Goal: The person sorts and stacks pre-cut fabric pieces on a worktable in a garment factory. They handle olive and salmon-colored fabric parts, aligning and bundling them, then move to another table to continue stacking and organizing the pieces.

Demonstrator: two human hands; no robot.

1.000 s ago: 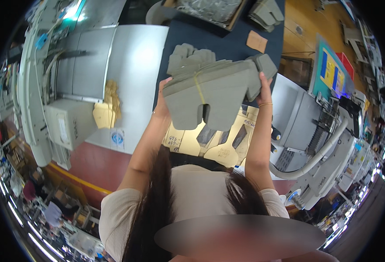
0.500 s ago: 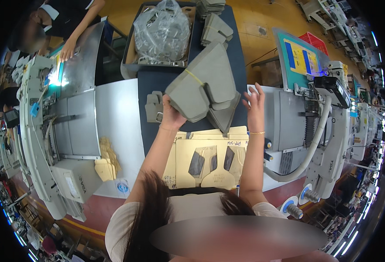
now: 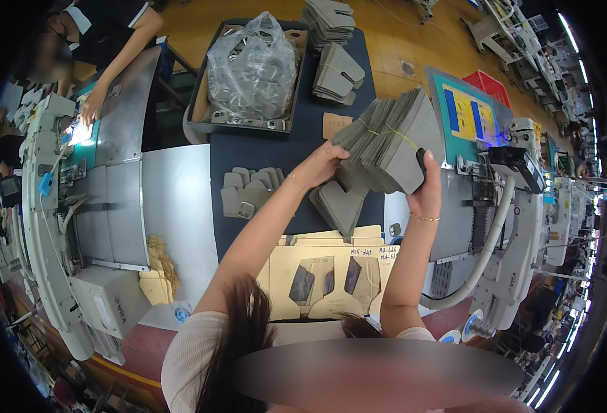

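While the left hand (image 3: 329, 161) pinches the near left edge of a thick stack of grey cut panels (image 3: 401, 141), the right hand (image 3: 425, 191) clasps its right side, thumb laid against the front panel. Both hands' grip is thus closed on the stack, which is tilted above the right part of the dark-covered bench (image 3: 265, 155) — two yellow bands (image 3: 405, 138) show around it, though whether it is one bundle or two cannot be told.

Just below it, a smaller grey bundle (image 3: 340, 208) lies on the bench, partly hidden by the held panels. To its left sit rounded grey pieces (image 3: 252, 191) in overlapping piles, near the left forearm. Toward the far end stands a black-sided box (image 3: 245, 129) with a clear plastic bag (image 3: 254, 72) bulging in it; right of that lie a banded grey stack (image 3: 338, 74) and, nearer, an orange paper slip (image 3: 335, 125). Closest to the person are pale yellow templates (image 3: 325, 308) with dark cut-out shapes — handwriting runs along their upper edge.
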